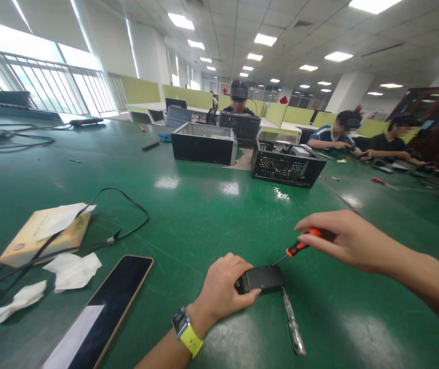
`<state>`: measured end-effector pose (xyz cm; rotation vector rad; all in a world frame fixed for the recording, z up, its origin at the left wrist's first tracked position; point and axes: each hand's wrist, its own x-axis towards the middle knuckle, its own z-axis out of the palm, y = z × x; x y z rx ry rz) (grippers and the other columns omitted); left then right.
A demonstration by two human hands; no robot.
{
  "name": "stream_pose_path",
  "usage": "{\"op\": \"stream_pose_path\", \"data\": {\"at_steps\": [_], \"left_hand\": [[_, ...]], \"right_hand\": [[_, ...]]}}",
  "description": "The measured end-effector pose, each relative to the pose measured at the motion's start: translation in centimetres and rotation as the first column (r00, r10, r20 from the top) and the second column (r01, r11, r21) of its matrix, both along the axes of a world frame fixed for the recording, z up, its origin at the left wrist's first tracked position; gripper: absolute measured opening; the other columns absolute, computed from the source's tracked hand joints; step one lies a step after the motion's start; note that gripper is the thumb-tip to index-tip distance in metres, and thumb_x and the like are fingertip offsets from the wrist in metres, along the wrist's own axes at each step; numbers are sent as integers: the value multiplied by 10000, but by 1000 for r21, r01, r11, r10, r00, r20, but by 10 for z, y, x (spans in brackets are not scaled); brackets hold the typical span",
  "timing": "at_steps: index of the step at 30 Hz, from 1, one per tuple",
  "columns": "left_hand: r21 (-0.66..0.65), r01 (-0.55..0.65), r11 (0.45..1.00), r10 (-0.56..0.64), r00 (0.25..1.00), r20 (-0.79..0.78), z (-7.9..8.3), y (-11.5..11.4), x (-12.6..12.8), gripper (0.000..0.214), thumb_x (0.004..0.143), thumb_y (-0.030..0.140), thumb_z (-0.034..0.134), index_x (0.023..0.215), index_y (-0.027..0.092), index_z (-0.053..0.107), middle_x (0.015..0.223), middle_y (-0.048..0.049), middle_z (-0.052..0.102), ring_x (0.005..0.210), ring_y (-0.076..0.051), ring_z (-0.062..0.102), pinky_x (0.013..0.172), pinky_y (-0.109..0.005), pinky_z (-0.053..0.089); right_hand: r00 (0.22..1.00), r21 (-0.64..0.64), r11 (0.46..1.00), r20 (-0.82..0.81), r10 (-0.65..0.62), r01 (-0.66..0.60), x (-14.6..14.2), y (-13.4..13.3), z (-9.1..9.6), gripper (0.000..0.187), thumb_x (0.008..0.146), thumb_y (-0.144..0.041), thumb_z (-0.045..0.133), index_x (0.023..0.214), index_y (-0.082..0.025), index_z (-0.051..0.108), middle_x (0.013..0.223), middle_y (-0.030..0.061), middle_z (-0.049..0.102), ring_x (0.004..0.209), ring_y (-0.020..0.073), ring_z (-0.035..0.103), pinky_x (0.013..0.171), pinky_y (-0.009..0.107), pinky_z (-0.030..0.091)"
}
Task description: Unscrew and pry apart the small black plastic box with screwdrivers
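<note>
A small black rectangular box-shaped device [263,279] lies on the green table in front of me. My left hand [225,284] grips its left end, thumb on the near side and fingers over the far side. In my right hand [344,238] is an orange and black screwdriver [298,247], held by the handle between thumb and fingers. The screwdriver slants down to the left, and its tip meets the device's far right edge. A second screwdriver with a clear handle [293,325] lies on the table, its tip close to the device's near right corner.
On the left are a phone-like dark panel [127,287], a tissue box [46,230], crumpled tissues [73,271] and black cables [130,238]. Farther back stand two computer cases [204,148] [288,166]. Several people sit beyond; another orange screwdriver [382,182] lies at right.
</note>
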<state>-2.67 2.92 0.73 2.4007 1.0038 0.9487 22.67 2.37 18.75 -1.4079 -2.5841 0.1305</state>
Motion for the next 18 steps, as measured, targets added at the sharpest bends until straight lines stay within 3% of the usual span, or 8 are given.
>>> {"op": "stream_pose_path", "data": {"at_steps": [3,6,9,14,17,18], "left_hand": [[6,0,1000,0,1000,2,0,0,0,312,694,309,770,969,192,682,889,-48,694,830,-243,612,730,-355,499],[4,0,1000,0,1000,8,2,0,0,314,690,303,767,970,194,679,900,-50,698,826,-243,612,735,-356,499],[-2,6,1000,-6,1000,7,2,0,0,310,694,297,766,972,191,678,905,-54,698,832,-244,609,743,-359,499],[-4,7,1000,-7,1000,-1,0,0,-1,317,697,300,773,979,187,679,894,-51,692,825,-242,602,745,-361,499],[-7,2,1000,-2,1000,-3,2,0,-2,328,687,304,787,972,183,681,897,-51,696,823,-243,606,738,-361,500],[-10,2,1000,-2,1000,-7,2,0,-2,329,685,308,790,969,182,683,898,-51,697,824,-244,608,738,-362,501]], "right_hand": [[999,-54,998,-43,22,-25,6,0,1,247,916,-377,549,982,-210,717,885,53,724,773,173,653,703,299,485],[983,-47,986,-91,-162,158,20,-7,-8,319,895,-479,563,853,-215,737,681,16,688,545,139,566,526,272,419],[886,-4,926,-288,-363,378,41,-23,-41,367,871,-537,565,884,-216,743,708,20,709,541,150,576,508,272,432],[653,-163,811,-514,-556,561,73,-65,-121,334,811,-523,621,891,-224,744,701,19,715,556,185,633,501,274,516],[515,-206,751,-614,-599,627,84,-88,-146,312,843,-513,584,865,-233,720,537,1,619,488,201,604,451,292,517],[510,-184,747,-626,-590,639,86,-92,-149,313,868,-504,550,850,-236,709,533,11,611,479,209,596,447,306,519]]}}
